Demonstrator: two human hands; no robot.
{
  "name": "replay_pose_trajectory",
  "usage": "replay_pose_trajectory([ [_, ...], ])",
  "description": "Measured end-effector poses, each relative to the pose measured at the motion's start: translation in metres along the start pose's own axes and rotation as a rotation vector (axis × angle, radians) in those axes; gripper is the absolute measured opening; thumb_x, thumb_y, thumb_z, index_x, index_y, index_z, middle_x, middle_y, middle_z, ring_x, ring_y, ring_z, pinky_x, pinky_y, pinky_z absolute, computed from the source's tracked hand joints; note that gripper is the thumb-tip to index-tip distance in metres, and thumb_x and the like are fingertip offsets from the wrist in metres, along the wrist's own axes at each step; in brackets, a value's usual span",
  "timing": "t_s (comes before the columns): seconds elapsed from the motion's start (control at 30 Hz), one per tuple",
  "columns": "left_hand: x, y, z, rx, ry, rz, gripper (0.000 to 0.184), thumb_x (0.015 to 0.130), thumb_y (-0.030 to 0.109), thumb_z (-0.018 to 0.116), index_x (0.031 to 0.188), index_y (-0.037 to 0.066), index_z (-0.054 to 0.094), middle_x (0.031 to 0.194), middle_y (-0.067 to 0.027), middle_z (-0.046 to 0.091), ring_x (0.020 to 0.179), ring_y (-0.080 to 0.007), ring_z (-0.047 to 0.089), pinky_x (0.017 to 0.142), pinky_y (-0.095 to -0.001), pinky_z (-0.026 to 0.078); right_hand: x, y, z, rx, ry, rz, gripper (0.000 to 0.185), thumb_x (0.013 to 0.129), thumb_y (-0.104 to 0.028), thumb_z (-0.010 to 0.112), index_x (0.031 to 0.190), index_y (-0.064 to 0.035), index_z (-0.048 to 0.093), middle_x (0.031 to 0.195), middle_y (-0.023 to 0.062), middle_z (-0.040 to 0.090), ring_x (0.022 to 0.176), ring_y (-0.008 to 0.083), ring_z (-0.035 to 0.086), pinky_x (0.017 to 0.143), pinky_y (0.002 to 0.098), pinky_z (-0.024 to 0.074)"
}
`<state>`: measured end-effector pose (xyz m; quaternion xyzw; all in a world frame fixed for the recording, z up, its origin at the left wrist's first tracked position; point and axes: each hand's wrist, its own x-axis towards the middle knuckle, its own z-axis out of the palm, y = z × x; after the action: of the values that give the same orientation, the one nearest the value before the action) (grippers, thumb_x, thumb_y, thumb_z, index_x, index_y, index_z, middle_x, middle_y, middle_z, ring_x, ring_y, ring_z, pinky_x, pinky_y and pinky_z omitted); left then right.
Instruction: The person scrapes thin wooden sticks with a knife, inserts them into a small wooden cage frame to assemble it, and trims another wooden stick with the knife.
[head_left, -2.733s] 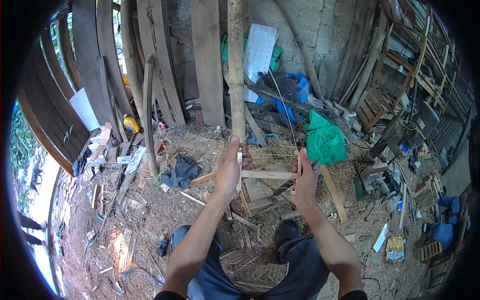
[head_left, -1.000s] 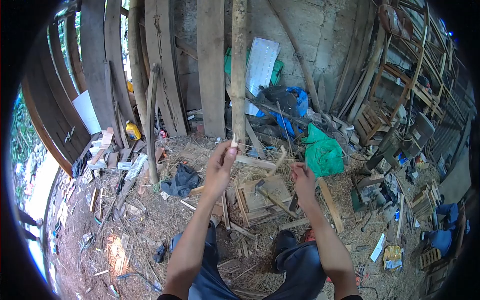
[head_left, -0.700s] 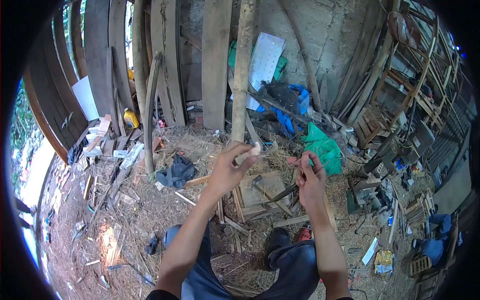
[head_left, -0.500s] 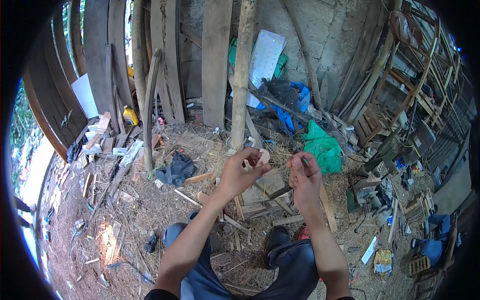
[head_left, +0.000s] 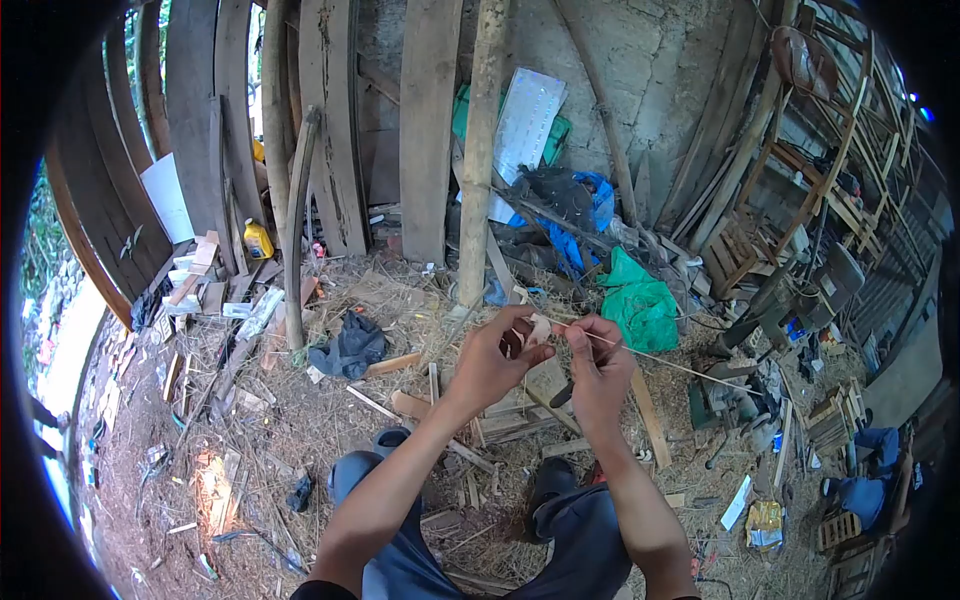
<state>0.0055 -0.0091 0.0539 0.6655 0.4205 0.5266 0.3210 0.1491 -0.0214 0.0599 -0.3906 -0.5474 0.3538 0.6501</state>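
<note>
In front of my knees, my left hand (head_left: 495, 357) is closed, pinching a small pale wooden piece (head_left: 541, 329) between thumb and fingers. Just to its right, my right hand (head_left: 598, 368) grips a thin light stick (head_left: 690, 370), which runs out past the fingers to the right. The stick's inner end is at or very near the wooden piece; whether it touches cannot be made out. A dark, narrow object (head_left: 562, 396) shows beside the right palm, and I cannot tell whether the hand holds it.
Wood scraps, shavings and straw cover the ground. A wooden post (head_left: 482, 150) rises ahead, with a green plastic sheet (head_left: 638, 305) to its right. A yellow bottle (head_left: 258, 240) stands by the left planks. At the far right sits another person (head_left: 868, 490).
My hands have come closer together. The thin stick now shows at length, pointing right, with its inner end by the wooden piece. The view has shifted slightly.
</note>
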Motion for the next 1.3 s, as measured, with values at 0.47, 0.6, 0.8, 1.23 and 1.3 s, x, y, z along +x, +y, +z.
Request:
replay_pose_trajectory([
  [0.47,-0.001,-0.009,-0.001,0.017,0.044,0.069,0.044,0.074,0.018,0.077,0.107,0.001,0.054,0.072,-0.0061,0.059,0.057,-0.0127,0.053,0.052,-0.0276,0.044,0.003,0.010,0.004,-0.112,0.016,-0.114,0.025,0.091,-0.025,0.059,0.093,-0.0001,0.059,0.078,-0.0013,0.065,0.054,-0.0007,0.036,0.048,0.0167,0.0278],
  [0.6,-0.001,-0.011,0.000,0.007,0.031,0.053,0.045,0.074,0.019,0.077,0.108,0.001,0.054,0.073,-0.0068,0.059,0.058,-0.0138,0.055,0.054,-0.0279,0.044,0.003,0.005,-0.003,-0.172,-0.075,-0.039,0.021,0.092,-0.020,0.058,0.096,-0.0007,0.054,0.090,0.0057,0.068,0.077,0.0044,0.058,0.065,0.0195,0.0426],
  [0.8,-0.001,-0.011,0.000,0.016,0.030,0.045,0.046,0.073,0.020,0.078,0.108,0.001,0.054,0.074,-0.0076,0.059,0.059,-0.0144,0.056,0.055,-0.0281,0.045,0.004,0.006,-0.003,-0.214,-0.079,-0.128,0.024,0.092,-0.024,0.059,0.095,0.0003,0.056,0.088,0.0040,0.066,0.060,0.0026,0.049,0.055,0.0179,0.0372],
  [1.23,-0.001,-0.008,-0.002,0.028,0.032,0.069,0.044,0.073,0.017,0.077,0.109,0.003,0.055,0.075,-0.0074,0.059,0.059,-0.0153,0.056,0.054,-0.0293,0.045,0.004,0.010,-0.006,-0.301,-0.128,-0.161,0.024,0.092,-0.021,0.057,0.096,0.0015,0.052,0.094,0.0116,0.065,0.090,0.0157,0.064,0.073,0.0240,0.0469],
  [1.3,-0.001,-0.008,-0.002,0.053,0.040,0.103,0.044,0.073,0.016,0.077,0.109,0.003,0.056,0.075,-0.0081,0.059,0.059,-0.0163,0.056,0.054,-0.0296,0.045,0.005,0.012,-0.003,-0.242,-0.093,-0.203,0.024,0.092,-0.024,0.057,0.096,-0.0003,0.052,0.091,0.0099,0.065,0.076,0.0102,0.062,0.066,0.0210,0.0447],
])
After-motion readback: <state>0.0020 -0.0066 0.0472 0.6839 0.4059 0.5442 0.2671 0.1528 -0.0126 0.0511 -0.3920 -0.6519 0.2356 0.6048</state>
